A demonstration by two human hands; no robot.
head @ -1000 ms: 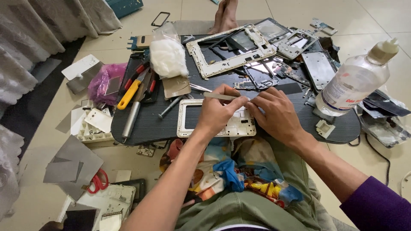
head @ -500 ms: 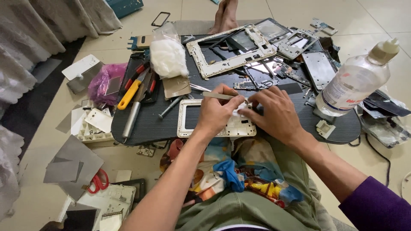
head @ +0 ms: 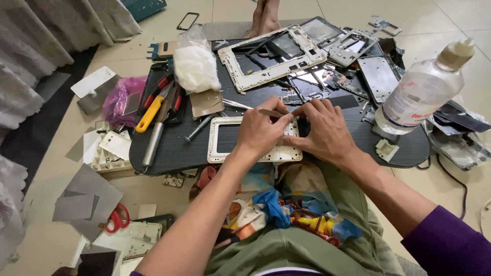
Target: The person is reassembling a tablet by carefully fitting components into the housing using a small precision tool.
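Right in the middle, the white tablet frame point(head: 225, 139) lies flat on the near edge of the dark oval board point(head: 358, 148), just above the person's lap. Both hands are down on its right half. The left hand point(head: 261, 134) covers the frame's centre, fingers curled together and pinching a thin grey blade tool point(head: 270, 112) that runs along the frame's upper edge. The right hand point(head: 323, 132) sits just beside it, touching at the thumbs, its fingers pressed together and bent onto the frame's top right corner; whether it pinches anything underneath, I cannot tell.

Moving out: a metal screwdriver shaft point(head: 198, 128) lies just left of the frame, and further left a yellow-handled tool point(head: 150, 113) rests among red-handled ones. Behind them sits a clear bag of white wadding point(head: 197, 66). At the board's far side, a larger white tablet frame point(head: 266, 59) lies tilted among dark screens and circuit parts. On the right edge stands a clear plastic bottle point(head: 419, 92), leaning. Off the board, on the floor at left, red scissors point(head: 117, 219) lie beside grey sheets
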